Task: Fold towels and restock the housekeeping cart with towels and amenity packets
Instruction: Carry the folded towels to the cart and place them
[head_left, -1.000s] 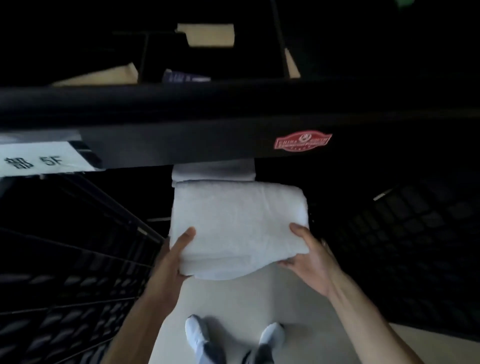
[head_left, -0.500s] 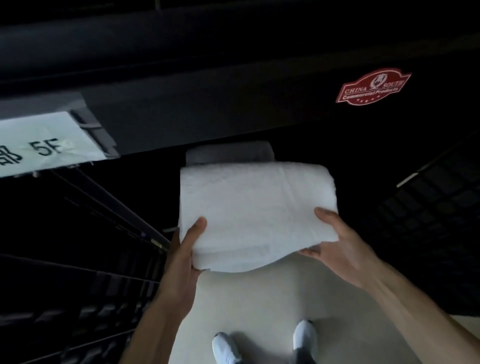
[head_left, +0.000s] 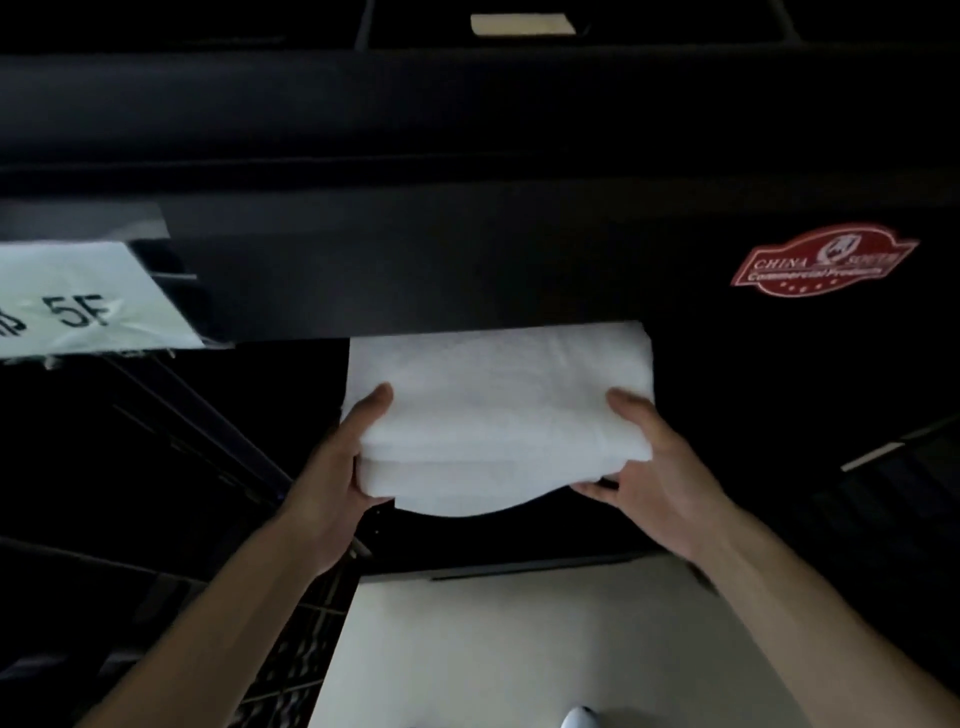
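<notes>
Both hands clamp the folded towel (head_left: 496, 415): left hand (head_left: 332, 473) and right hand (head_left: 657, 467) at its near corners, thumbs on top. Restock step: towel half under the cart (head_left: 467, 249) top (shelf interior too dark). Next: likely a level push in, then release.

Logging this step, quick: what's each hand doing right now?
Left hand: holding the towel, left edge.
Right hand: holding the towel, right edge.

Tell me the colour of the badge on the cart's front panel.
Red with white lettering and trim; the badge shows clearly in the head view, on the black cart.
</notes>
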